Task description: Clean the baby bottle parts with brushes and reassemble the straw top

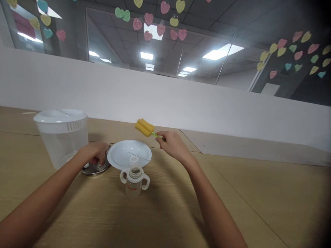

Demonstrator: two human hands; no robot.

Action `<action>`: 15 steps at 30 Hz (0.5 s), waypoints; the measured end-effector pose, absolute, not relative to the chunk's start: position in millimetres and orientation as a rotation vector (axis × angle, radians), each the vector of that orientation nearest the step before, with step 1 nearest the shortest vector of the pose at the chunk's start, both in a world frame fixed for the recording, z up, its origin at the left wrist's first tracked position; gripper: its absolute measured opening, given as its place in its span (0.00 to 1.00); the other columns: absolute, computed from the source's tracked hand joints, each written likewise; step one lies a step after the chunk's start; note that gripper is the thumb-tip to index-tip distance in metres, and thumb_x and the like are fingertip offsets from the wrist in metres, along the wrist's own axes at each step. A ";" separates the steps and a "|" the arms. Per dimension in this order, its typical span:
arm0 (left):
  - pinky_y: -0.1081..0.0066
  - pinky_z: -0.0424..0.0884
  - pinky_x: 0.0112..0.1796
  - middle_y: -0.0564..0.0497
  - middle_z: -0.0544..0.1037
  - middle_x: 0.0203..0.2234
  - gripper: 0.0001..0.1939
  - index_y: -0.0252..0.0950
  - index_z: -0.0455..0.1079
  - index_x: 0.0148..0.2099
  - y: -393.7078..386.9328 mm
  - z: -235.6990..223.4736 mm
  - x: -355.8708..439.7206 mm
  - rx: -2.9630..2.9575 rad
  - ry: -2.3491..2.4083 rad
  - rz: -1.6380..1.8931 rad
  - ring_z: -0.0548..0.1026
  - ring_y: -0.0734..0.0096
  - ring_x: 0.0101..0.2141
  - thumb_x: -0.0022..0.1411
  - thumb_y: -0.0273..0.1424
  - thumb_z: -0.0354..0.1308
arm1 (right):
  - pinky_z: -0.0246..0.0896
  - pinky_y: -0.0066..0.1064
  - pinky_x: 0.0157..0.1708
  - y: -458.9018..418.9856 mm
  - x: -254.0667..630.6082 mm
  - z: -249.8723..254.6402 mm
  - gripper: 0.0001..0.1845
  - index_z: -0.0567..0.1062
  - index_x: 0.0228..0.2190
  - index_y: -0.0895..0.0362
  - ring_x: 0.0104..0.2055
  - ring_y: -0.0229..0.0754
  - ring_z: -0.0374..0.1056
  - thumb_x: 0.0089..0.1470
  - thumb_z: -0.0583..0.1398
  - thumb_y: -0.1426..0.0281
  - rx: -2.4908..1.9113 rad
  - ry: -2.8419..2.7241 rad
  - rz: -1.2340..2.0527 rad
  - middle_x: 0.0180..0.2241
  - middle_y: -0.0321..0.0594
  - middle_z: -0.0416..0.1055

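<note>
The right hand (pixel 174 144) holds a bottle brush (pixel 143 127) raised above the tabletop (pixel 160 210), with its fingers (pixel 161 135) closed around the slim green stem (pixel 155 134) just below the yellow sponge head. This grip leaves the sponge head free of the hand and clear of nearby objects, and the head points up and to the left, beyond the far rim of a white plate (pixel 121 155). The left hand (pixel 94 153) is curled downward over a round metal base (pixel 89 171), and its fingers (pixel 99 159) reach toward small clear fittings (pixel 100 166) on that base; the hand hides whether it has hold of one. Directly in front of the plate stands a clear two-handled baby bottle (pixel 133 182) with white handles and red lettering; a white teat-like fitting (pixel 133 160) stands just behind its neck, against the plate. No contents are visible in the bottle. To the left, a translucent plastic pitcher (pixel 60 148) with a white lid (pixel 60 116) stands beside the metal base, and no contents can be made out inside it.
</note>
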State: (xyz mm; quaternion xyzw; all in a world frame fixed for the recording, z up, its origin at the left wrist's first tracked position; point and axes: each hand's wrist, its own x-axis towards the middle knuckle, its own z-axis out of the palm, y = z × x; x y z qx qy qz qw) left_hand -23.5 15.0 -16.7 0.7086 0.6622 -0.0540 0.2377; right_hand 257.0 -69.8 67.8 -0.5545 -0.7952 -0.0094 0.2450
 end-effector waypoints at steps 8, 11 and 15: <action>0.60 0.70 0.24 0.49 0.68 0.07 0.11 0.33 0.63 0.12 7.6 -12.9 -20.9 1.920 1.842 -0.192 0.72 0.60 0.17 0.32 0.26 0.65 | 0.50 0.26 0.25 -70.6 256.4 68.0 0.14 0.76 0.40 0.57 0.24 0.37 0.64 0.56 0.52 0.71 -1.518 -2.181 -0.016 0.21 0.37 0.72; 0.60 0.71 0.24 0.47 0.68 0.08 0.12 0.32 0.62 0.12 7.1 -10.8 -20.8 1.892 1.856 -0.220 0.73 0.58 0.18 0.31 0.25 0.65 | 0.50 0.26 0.25 -71.0 256.1 68.2 0.14 0.76 0.40 0.57 0.24 0.37 0.64 0.56 0.52 0.71 -1.516 -2.184 -0.014 0.21 0.37 0.72; 0.59 0.71 0.24 0.46 0.68 0.07 0.09 0.32 0.65 0.15 6.8 -7.8 -18.0 1.889 1.866 -0.214 0.74 0.52 0.19 0.29 0.25 0.64 | 0.50 0.26 0.25 -71.4 255.9 68.0 0.14 0.76 0.39 0.57 0.24 0.38 0.64 0.57 0.52 0.71 -1.510 -2.184 -0.015 0.21 0.37 0.72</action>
